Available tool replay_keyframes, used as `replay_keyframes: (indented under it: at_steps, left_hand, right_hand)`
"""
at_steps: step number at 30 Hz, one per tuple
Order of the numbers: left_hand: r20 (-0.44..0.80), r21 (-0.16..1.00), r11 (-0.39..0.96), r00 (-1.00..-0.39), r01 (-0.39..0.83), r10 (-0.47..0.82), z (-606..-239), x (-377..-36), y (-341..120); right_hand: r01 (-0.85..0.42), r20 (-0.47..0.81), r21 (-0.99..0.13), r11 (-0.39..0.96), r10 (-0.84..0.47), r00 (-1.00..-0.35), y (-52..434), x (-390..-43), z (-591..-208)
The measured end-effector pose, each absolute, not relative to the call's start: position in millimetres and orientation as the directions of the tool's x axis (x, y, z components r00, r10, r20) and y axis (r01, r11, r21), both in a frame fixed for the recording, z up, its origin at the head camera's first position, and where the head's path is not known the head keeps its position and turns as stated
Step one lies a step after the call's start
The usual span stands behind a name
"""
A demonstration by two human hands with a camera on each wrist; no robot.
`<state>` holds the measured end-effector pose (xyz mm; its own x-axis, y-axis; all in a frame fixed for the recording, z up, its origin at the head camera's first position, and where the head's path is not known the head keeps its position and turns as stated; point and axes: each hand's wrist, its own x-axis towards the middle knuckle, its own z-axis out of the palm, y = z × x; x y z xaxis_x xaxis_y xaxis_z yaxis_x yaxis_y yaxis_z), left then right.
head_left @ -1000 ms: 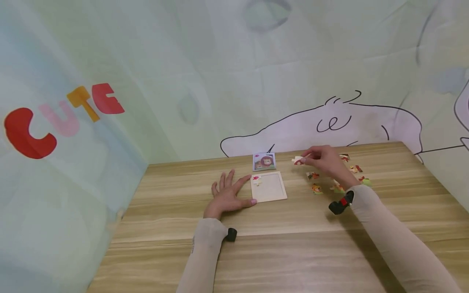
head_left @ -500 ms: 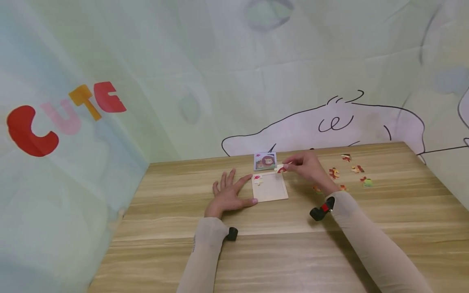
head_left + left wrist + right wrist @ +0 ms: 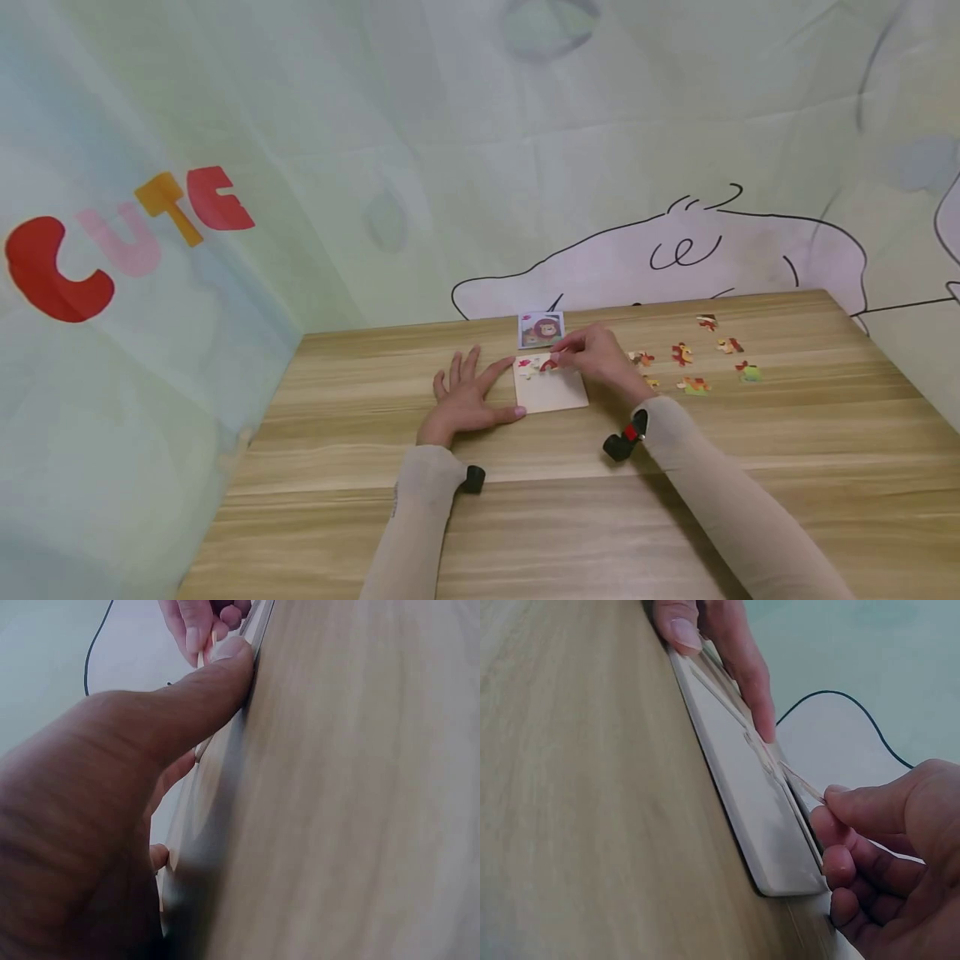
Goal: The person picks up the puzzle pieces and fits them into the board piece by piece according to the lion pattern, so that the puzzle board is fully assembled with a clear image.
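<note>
A square puzzle tray (image 3: 551, 398) with a pale raised rim lies on the table, one corner puzzle piece (image 3: 524, 367) with a pink mark set in its upper left. My left hand (image 3: 467, 403) is spread beside it, thumb and index fingertip resting at the tray's left edge. Over the tray's top side, my right hand (image 3: 597, 359) pinches a red-and-cream puzzle piece (image 3: 550, 363) between thumb and index finger. In the right wrist view that puzzle piece (image 3: 802, 782) tilts up from the tray, its inner end close to the placed piece.
A small lion picture card (image 3: 541, 330) lies just behind the tray. To the right, several loose puzzle pieces (image 3: 694, 385) are scattered on the wooden table (image 3: 525, 517). A printed cloth backdrop (image 3: 375, 167) rises along the table's back and left edges.
My right hand has carried the red-and-cream puzzle piece leftward from near the loose pieces to over the tray's top side. The left hand has stayed in place at the tray's edge.
</note>
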<state>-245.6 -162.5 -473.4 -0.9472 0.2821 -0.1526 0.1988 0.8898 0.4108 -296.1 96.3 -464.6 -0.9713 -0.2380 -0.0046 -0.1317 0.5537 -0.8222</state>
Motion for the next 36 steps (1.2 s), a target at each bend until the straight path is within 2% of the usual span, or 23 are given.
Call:
replay_keyframes:
  at_steps: [13,21,36]
  left_hand:
    - [-0.154,0.405,0.893,-0.947,0.199,0.281,-475.7,-246.4,-163.8]
    - [-0.154,0.415,0.888,-0.946,0.2,0.285,-474.7,-245.8,-163.4]
    - [-0.14,0.419,0.885,-0.948,0.205,0.286,-474.0,-245.9,-162.8]
  right_hand:
    - [-0.268,0.114,-0.698,0.664,-0.266,-0.957,78.7,-298.6,-469.4]
    - [-0.294,0.133,-0.621,0.726,-0.272,-0.953,70.0,-296.2,-468.8]
    - [-0.297,0.156,-0.632,0.716,-0.258,-0.953,66.4,-303.3,-471.6]
